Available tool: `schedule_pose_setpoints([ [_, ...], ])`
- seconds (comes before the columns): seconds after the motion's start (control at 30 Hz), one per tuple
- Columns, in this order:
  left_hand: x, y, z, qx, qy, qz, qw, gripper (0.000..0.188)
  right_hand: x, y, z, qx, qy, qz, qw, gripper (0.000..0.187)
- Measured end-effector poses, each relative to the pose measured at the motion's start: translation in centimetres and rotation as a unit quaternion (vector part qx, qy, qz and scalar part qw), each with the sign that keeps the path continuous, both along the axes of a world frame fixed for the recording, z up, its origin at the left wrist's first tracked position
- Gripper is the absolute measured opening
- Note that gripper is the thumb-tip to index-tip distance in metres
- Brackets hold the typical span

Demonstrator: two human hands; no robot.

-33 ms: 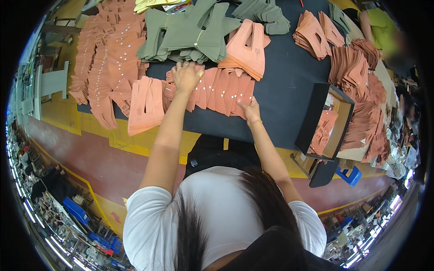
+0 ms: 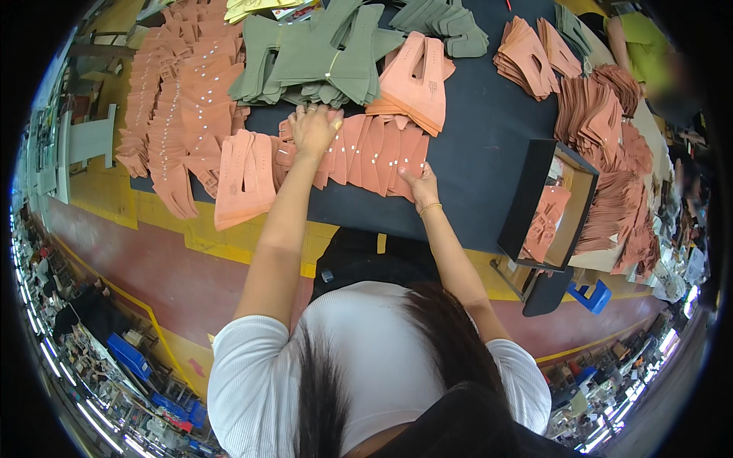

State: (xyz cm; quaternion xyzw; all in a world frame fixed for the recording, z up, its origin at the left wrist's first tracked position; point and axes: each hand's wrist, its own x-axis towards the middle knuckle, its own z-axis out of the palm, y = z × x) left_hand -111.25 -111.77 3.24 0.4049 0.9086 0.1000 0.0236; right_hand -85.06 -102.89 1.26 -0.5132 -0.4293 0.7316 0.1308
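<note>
A fanned row of salmon-pink cut pieces (image 2: pixel 372 156), flat like leather or fabric and dotted with small white marks, lies on the dark table in front of me. My left hand (image 2: pixel 313 131) rests on the row's left part, fingers stretched forward and thumb apart. At the right end, my right hand (image 2: pixel 422 187) has its thumb on top of the last pink piece (image 2: pixel 413 156), pinching its edge; the fingertips beneath are partly hidden. Left of the row lies a stack of pink pieces with slots (image 2: pixel 244 172). Behind it sits another slotted pink stack (image 2: pixel 414 80).
Green cut pieces (image 2: pixel 313 57) are piled beyond my hands. Long rows of pink pieces (image 2: pixel 187 99) cover the table's left. A black box (image 2: pixel 527 202) with pink pieces stands at right, beside more pink stacks (image 2: pixel 588 114). A person in a yellow-green top (image 2: pixel 645 46) is at far right.
</note>
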Motion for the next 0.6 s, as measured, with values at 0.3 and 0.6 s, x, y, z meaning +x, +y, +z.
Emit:
schedule_pose_setpoints([
  [0.3, 8.0, 1.1, 0.5, 0.005, -0.026, 0.096, 0.995, 0.038, 5.3, 5.7, 1.6, 0.036, -0.054, 0.054, 0.996, 0.037],
  [0.6, 20.7, 6.5, 1.6, -0.046, -0.163, 0.238, 0.957, 0.051, 10.6, 21.6, 3.2, 0.214, -0.203, 0.381, 0.876, 0.043],
])
